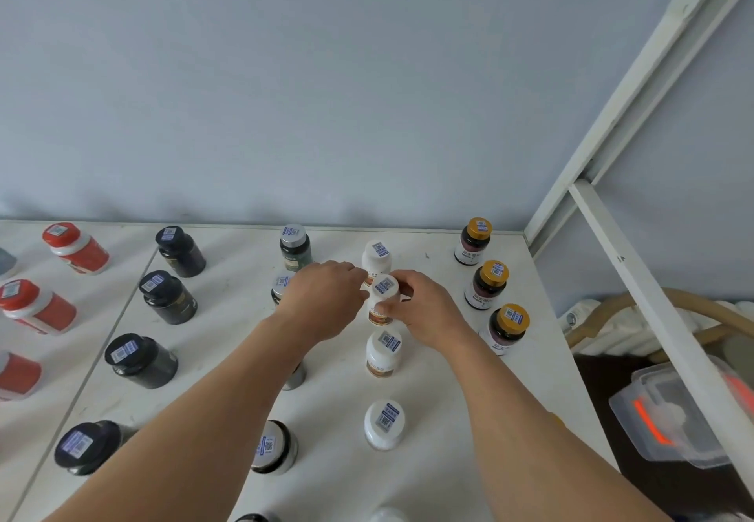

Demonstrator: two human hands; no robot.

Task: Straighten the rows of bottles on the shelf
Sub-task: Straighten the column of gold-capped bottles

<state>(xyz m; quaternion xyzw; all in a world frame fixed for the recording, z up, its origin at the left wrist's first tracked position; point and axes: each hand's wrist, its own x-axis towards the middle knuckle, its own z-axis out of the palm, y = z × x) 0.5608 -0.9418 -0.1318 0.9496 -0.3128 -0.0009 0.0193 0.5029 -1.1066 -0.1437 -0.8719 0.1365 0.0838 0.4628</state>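
Note:
Rows of bottles stand on a white shelf (432, 432). In the white-capped row, the second bottle from the back (384, 295) is held between both hands. My left hand (324, 301) curls around its left side, and my right hand (424, 309) pinches it from the right. Behind it stands another white bottle (377, 257), and in front two more white bottles (384, 352) (384, 423). My left hand partly hides a silver-capped dark bottle (281, 287).
Gold-capped bottles (491, 284) line the right side. Black jars (167, 297) and red jars (36, 305) form rows to the left. A grey wall (326, 93) backs the shelf. A white frame post (636, 277) and a clear plastic box (669, 419) are at right.

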